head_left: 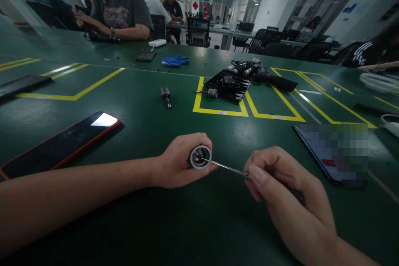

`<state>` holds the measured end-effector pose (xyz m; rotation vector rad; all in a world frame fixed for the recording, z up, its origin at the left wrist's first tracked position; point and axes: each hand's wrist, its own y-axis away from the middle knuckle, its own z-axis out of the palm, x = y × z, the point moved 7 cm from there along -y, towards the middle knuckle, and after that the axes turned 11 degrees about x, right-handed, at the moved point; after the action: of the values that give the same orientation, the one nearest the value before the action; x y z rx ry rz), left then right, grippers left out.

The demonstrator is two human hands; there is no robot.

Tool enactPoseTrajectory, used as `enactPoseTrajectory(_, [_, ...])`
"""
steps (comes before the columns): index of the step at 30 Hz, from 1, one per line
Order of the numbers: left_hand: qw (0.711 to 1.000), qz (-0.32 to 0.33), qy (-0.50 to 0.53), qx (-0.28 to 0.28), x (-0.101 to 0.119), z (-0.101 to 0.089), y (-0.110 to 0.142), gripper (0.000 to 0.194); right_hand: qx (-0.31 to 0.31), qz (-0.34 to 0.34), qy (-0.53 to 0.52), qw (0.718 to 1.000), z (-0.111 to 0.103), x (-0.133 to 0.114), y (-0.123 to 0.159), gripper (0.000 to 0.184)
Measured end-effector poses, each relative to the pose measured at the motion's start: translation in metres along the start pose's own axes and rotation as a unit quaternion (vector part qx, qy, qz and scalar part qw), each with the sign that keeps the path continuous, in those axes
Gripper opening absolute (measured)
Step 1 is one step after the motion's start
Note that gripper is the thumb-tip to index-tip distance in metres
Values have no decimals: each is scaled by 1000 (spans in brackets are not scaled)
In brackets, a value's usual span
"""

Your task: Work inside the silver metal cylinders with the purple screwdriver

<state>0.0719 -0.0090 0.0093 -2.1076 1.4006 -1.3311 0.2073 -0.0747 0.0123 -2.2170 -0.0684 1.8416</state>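
Note:
My left hand [183, 164] is wrapped round a hollow cylinder with a silver rim [191, 158], its open end facing me. Inside the opening, small metal parts show dimly. In my right hand [283, 191] is a screwdriver [227, 167], pinched near the front of its dark handle, which the fingers mostly hide. Its thin shaft slants left into the opening; what the tip touches in there I cannot make out. Beyond my hands, a silver-and-black cylindrical part with a narrow stem [166, 94] lies on the green table [137, 133].
A black ribbed tray [215, 79] bears dark and silver parts, with another stemmed part [212, 92] at its edge. Phones lie left [62, 145] and right [330, 153]. Blue gloves [175, 61] rest farther back. Yellow tape [218, 112] marks the table. Several people sit beyond.

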Motion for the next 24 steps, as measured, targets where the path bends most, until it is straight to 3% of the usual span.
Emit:
enactPoseTrajectory(5, [1000,-5,7,2,1,0,0,13,-12,-15,5,1000,0,-1,0,17])
enactPoseTrajectory(16, [1000,-4,-11,-5,-1,1,2,17,-12,-142,82,986,-1,-19,6,14])
enactPoseTrajectory(24, [1000,-10,-11,-3,-1,2,2,17,-12,-177,104,979,4,-29,6,15])
